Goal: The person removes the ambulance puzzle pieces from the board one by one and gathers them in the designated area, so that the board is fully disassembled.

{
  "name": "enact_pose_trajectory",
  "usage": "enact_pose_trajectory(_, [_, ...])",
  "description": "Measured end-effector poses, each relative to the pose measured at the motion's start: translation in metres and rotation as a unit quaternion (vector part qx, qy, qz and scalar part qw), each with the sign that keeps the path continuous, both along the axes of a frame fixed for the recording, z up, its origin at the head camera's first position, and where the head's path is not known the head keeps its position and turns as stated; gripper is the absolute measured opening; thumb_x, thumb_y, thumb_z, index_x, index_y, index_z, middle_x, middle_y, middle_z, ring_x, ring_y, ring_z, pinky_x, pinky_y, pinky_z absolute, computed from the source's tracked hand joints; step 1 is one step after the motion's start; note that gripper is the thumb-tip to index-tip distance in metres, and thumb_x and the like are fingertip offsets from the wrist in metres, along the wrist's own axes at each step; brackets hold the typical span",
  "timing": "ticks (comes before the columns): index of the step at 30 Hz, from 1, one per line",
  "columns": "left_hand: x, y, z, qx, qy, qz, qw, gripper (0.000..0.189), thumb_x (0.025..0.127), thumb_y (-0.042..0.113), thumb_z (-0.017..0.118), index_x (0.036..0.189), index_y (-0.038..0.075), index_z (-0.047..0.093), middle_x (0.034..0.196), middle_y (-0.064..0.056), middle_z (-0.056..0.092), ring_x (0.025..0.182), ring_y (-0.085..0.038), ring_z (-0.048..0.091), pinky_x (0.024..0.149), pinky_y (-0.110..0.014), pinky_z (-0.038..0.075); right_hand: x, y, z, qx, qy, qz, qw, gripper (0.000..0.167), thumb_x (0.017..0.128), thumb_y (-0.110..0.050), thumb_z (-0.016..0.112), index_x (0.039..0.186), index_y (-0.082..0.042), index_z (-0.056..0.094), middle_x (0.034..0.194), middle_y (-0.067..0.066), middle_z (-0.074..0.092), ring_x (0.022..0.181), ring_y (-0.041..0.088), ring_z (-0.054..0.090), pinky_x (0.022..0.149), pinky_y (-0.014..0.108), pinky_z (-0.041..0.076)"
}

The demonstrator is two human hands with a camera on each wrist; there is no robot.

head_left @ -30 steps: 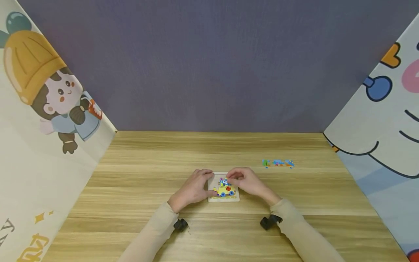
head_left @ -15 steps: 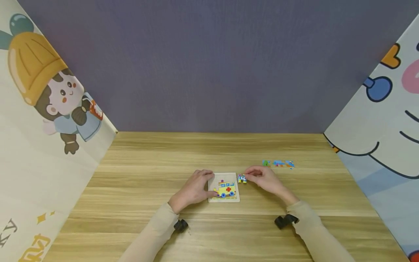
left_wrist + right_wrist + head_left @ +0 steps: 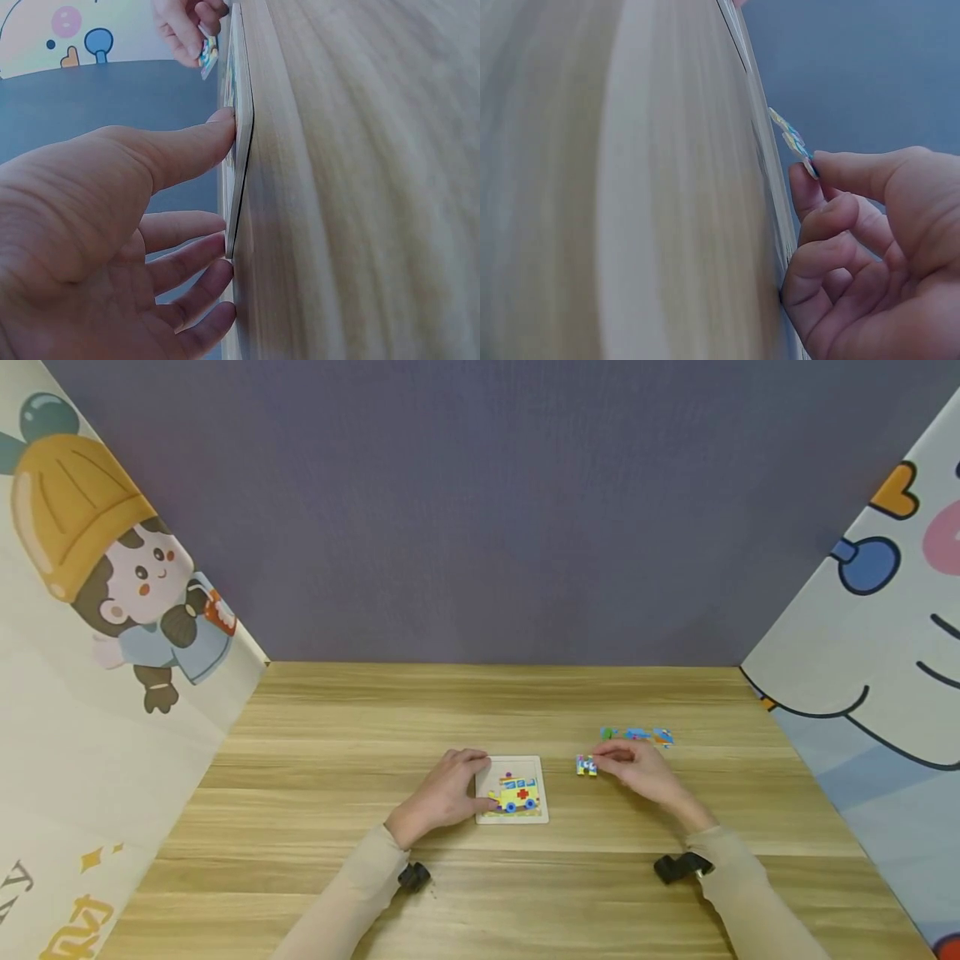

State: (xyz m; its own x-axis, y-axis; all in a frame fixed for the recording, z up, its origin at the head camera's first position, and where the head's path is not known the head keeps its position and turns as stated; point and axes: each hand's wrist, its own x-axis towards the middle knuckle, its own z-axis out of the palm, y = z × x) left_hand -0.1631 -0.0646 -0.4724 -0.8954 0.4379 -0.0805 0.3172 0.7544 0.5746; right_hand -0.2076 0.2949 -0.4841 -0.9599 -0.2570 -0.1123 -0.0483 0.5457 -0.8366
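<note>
In the head view, my left hand rests at the left side of a square puzzle board. Its thumb lies on the board's face and the fairly straight fingers touch the board's edge and the table. A yellow ambulance picture fills the lower part of the board; the upper part shows bare wood. To the right of the board, my right hand pinches a small blue and yellow puzzle piece between thumb and index finger. From the right wrist camera, that piece appears tilted, its edge near the tabletop.
Several other puzzle pieces lie in a row behind my right hand, mostly blue with bits of green and orange. The wood-grain table ends at a dark back panel, with printed panels on both sides.
My right hand has lifted the puzzle piece away from the board's upper area and carried it to the right. My left hand has stayed in place on the board.
</note>
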Motion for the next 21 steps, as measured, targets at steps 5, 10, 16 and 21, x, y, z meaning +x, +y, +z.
enact_pose_trajectory(5, [0.000, -0.001, -0.001, 0.000, 0.003, -0.002, 1.0000, 0.076, 0.092, 0.038, 0.084, 0.152, 0.000, 0.056, 0.162, -0.013, 0.050, 0.150, -0.036, 0.044, 0.126, -0.053, 0.039, 0.001, 0.014, 0.002, -0.009, -0.010, -0.012, 0.9998, 0.037, 0.102, -0.027, 0.074, 0.129, -0.001, 0.072, 0.119, 0.017, 0.077, 0.079, 0.009, 0.061, 0.058, 0.023, 0.051])
enact_pose_trajectory(10, [-0.001, -0.001, -0.001, 0.000, 0.002, -0.003, 1.0000, 0.076, 0.093, 0.039, 0.083, 0.152, 0.000, 0.055, 0.163, -0.014, 0.050, 0.150, -0.036, 0.043, 0.127, -0.053, 0.038, 0.001, 0.025, 0.002, 0.005, -0.008, -0.019, 0.9998, 0.037, 0.103, -0.027, 0.072, 0.130, -0.001, 0.072, 0.121, 0.018, 0.076, 0.080, 0.008, 0.060, 0.058, 0.023, 0.050])
enact_pose_trajectory(16, [-0.001, -0.001, -0.001, 0.002, 0.003, -0.004, 1.0000, 0.076, 0.093, 0.039, 0.083, 0.152, -0.001, 0.055, 0.163, -0.014, 0.050, 0.150, -0.037, 0.044, 0.127, -0.053, 0.038, 0.000, 0.033, 0.001, 0.029, 0.010, -0.039, 0.9988, 0.035, 0.103, -0.025, 0.073, 0.127, 0.000, 0.074, 0.124, 0.020, 0.075, 0.093, 0.010, 0.065, 0.063, 0.022, 0.052])
enact_pose_trajectory(21, [-0.001, -0.001, -0.001, 0.001, 0.003, -0.005, 1.0000, 0.076, 0.093, 0.038, 0.083, 0.152, -0.001, 0.056, 0.163, -0.014, 0.050, 0.150, -0.036, 0.044, 0.127, -0.053, 0.038, 0.002, 0.036, 0.003, 0.067, 0.036, -0.043, 0.9962, 0.034, 0.104, -0.028, 0.071, 0.126, -0.002, 0.075, 0.131, 0.021, 0.073, 0.117, 0.031, 0.070, 0.085, 0.024, 0.055])
